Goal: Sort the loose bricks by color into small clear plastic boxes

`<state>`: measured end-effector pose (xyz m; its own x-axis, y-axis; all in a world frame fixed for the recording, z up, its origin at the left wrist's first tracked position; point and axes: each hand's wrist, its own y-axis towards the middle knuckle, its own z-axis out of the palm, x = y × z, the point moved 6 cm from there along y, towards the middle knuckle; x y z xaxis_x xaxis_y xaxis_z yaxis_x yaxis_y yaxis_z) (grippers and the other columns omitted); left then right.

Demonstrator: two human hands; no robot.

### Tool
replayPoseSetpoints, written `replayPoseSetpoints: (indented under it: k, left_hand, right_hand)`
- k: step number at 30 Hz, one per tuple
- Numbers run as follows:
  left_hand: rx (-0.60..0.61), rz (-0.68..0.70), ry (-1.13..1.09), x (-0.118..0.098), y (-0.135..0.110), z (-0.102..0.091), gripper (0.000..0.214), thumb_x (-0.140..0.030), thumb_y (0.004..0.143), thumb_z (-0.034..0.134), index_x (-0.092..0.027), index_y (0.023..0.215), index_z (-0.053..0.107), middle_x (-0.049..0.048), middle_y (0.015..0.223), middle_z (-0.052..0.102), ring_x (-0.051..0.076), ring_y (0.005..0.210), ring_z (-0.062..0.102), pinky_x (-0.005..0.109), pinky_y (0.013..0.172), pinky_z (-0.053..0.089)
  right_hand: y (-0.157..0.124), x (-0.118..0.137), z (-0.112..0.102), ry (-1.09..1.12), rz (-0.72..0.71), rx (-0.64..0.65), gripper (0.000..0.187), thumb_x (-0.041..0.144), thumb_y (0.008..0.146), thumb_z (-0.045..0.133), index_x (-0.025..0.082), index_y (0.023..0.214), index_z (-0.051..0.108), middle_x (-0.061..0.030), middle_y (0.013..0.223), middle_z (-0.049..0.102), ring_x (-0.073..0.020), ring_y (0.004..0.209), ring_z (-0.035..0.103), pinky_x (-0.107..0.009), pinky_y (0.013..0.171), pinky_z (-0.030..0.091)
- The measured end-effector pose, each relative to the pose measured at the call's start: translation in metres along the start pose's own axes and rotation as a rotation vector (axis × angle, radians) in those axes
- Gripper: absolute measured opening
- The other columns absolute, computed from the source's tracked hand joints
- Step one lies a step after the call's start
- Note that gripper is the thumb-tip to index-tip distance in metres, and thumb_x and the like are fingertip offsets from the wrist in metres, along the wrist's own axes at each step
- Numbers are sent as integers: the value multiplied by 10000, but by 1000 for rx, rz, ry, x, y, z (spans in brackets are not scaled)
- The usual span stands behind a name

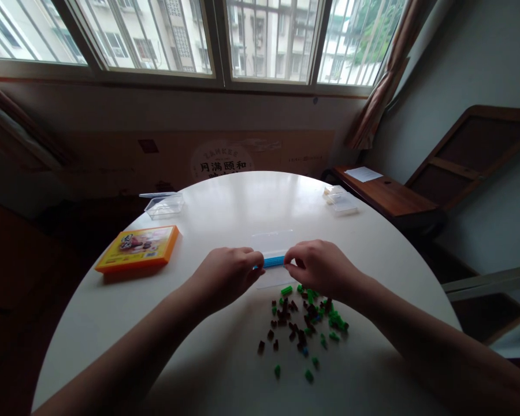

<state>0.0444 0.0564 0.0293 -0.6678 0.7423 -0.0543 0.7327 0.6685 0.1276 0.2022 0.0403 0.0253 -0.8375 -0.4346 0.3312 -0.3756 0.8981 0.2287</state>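
A blue strip of building blocks (274, 262) lies level between my two hands, over a clear plastic sheet (272, 237) on the table. My left hand (231, 270) pinches the strip's left end between thumb and fingers. At the other end, the fingertips of my right hand (318, 267) are closed on it. Just in front of the hands, small green and brown building blocks (305, 320) are scattered loosely, with a few blue ones among them. Fingers hide both ends of the strip.
The round white table (208, 364) carries an orange box (138, 249) at left. A clear plastic container (164, 205) stands at the back left, another clear case (342, 199) at the back right. Beyond the right edge is a wooden desk (385, 193) with paper on it.
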Motion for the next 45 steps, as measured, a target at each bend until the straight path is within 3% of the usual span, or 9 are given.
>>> replayPoseSetpoints:
  k: [16,22,27,38,45]
  left_hand:
    - [16,-13,-69,2,0,13,102,-271,893,574,-207,874,652,27,818,707,183,675,659,265,571,431]
    - [-37,-99,-82,7,1,12,156,-260,934,473,-214,963,619,31,848,702,182,675,650,269,549,426]
    - [-24,-106,-83,8,0,13,128,-250,898,507,-223,974,606,29,859,700,179,656,638,269,537,419]
    - [-1,-125,-86,8,0,18,200,-308,879,534,-237,1056,594,29,891,710,206,687,652,288,558,439]
    - [-15,-124,-85,8,-1,18,192,-312,876,539,-229,1039,596,40,897,707,197,702,654,274,573,444]
  right_hand:
    - [11,-4,19,-127,67,172,176,306,818,612,306,877,777,4,740,705,-161,674,595,-276,613,369]
    - [3,-1,6,-63,11,139,251,212,819,573,295,946,772,4,845,727,-150,724,622,-272,661,408]
    - [-1,3,10,-25,-22,171,335,178,821,543,336,1018,763,19,879,709,-136,714,617,-265,653,415]
    - [0,-1,10,-164,4,167,257,218,851,540,290,910,779,3,859,675,-108,610,549,-249,572,365]
    - [0,-1,5,-251,58,96,265,229,873,519,267,934,774,-13,853,668,-109,606,540,-252,542,328]
